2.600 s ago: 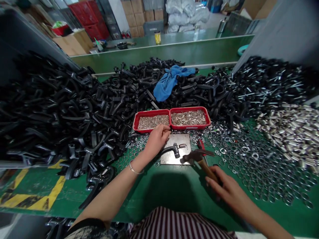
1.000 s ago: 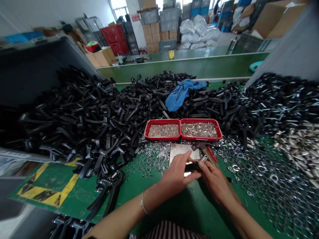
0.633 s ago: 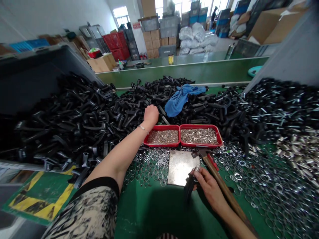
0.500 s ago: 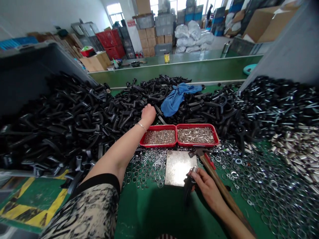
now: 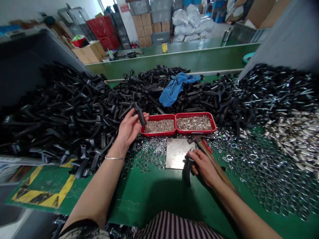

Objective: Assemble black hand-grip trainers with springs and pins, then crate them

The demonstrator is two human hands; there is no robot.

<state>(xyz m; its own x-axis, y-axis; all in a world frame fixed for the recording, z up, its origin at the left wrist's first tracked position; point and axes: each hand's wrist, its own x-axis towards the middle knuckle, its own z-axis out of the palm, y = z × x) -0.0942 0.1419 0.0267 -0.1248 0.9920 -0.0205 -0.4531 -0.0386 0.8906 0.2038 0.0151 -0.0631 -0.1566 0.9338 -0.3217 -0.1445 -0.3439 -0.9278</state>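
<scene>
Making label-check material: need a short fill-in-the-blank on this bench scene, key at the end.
1. The left hand holds a black part; of the two red trays, it is nearer the ____ one.
2. The right hand holds a second black part above a worktop coloured ____.
3. The claw hammer has a handle made of ____.
4. The cloth on the heap of black parts is coloured ____.

Missing words: left; green; wood; blue.
</scene>
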